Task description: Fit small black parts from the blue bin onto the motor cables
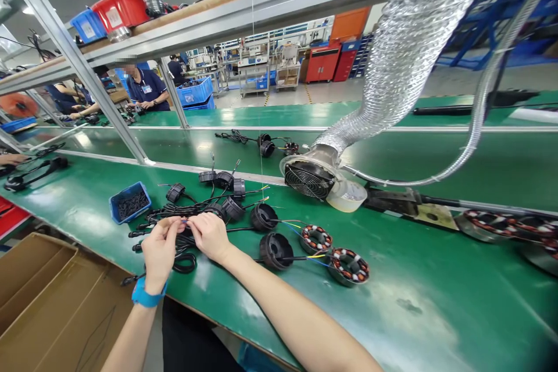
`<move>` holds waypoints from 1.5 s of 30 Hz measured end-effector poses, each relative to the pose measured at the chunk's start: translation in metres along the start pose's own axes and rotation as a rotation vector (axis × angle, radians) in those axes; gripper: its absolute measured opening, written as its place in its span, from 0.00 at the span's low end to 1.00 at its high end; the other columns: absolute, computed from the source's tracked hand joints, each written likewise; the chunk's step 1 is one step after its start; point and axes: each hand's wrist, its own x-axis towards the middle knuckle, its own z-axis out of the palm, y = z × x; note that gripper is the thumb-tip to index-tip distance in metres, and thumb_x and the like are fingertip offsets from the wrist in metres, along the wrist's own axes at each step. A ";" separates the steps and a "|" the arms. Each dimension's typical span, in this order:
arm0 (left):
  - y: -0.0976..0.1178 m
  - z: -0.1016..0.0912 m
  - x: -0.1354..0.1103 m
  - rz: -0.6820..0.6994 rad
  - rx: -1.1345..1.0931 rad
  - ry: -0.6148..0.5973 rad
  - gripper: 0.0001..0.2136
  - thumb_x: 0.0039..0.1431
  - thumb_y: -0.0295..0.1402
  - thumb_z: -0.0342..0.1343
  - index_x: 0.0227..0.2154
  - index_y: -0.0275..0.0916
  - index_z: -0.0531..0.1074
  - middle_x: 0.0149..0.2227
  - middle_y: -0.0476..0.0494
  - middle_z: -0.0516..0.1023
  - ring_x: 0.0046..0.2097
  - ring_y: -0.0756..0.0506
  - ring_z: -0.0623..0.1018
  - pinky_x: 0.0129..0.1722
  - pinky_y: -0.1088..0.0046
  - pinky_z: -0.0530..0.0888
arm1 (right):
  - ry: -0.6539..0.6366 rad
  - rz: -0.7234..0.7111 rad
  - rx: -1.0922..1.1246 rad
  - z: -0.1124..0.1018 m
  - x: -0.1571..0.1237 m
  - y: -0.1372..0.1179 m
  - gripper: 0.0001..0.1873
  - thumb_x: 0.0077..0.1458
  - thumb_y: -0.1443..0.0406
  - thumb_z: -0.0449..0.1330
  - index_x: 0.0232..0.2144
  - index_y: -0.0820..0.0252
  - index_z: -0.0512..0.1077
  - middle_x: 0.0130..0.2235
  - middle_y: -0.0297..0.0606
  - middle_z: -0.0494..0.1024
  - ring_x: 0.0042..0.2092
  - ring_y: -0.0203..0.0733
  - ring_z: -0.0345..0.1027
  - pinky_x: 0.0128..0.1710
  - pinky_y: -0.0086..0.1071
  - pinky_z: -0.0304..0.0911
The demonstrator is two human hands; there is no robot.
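My left hand [160, 244] and my right hand [209, 236] meet above a heap of black cables [185, 264]. Both pinch a thin wire [184, 220] with a bit of blue showing; its ends are hidden by my fingers. Several black round plastic housings [233, 207] with cables lie just beyond my hands. To the right, a larger black housing [276, 251] is joined by coloured wires to a copper-wound stator [349, 266]. A second stator [316, 239] connects to another housing [264, 217]. Left of the heap is a blue tray [117, 209] of small black pieces.
A fan unit [308, 180] on a foil duct [383, 70] stands beyond the stators. More stators [488, 224] lie at right. An aluminium post [93, 64] rises at left. A cardboard box [56, 302] is below the bench edge. A co-worker [148, 90] sits across the line.
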 end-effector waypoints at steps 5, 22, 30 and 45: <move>0.011 0.011 0.005 -0.090 -0.226 0.137 0.20 0.53 0.43 0.63 0.38 0.28 0.72 0.41 0.36 0.76 0.39 0.49 0.77 0.44 0.73 0.76 | -0.001 0.023 0.036 -0.001 0.001 -0.001 0.09 0.63 0.67 0.53 0.31 0.64 0.69 0.28 0.35 0.69 0.31 0.36 0.58 0.35 0.33 0.53; 0.006 0.028 -0.001 -0.128 -0.273 0.237 0.20 0.48 0.41 0.66 0.36 0.28 0.72 0.36 0.40 0.74 0.38 0.51 0.74 0.41 0.77 0.73 | -0.006 0.047 0.049 -0.002 0.001 -0.002 0.09 0.63 0.67 0.54 0.31 0.64 0.69 0.28 0.34 0.70 0.31 0.36 0.59 0.35 0.33 0.54; 0.002 0.028 -0.003 0.029 -0.194 0.268 0.19 0.50 0.36 0.65 0.40 0.29 0.70 0.35 0.38 0.76 0.36 0.47 0.78 0.40 0.69 0.77 | 0.018 0.025 0.020 0.000 -0.001 0.000 0.10 0.64 0.65 0.53 0.33 0.63 0.71 0.31 0.33 0.73 0.32 0.36 0.62 0.37 0.32 0.56; -0.025 -0.070 0.133 0.194 1.112 0.251 0.14 0.59 0.38 0.54 0.39 0.34 0.78 0.40 0.45 0.78 0.47 0.39 0.76 0.44 0.64 0.74 | 0.023 0.026 -0.032 0.008 -0.002 0.004 0.17 0.66 0.60 0.50 0.31 0.62 0.72 0.30 0.29 0.75 0.31 0.32 0.66 0.36 0.29 0.58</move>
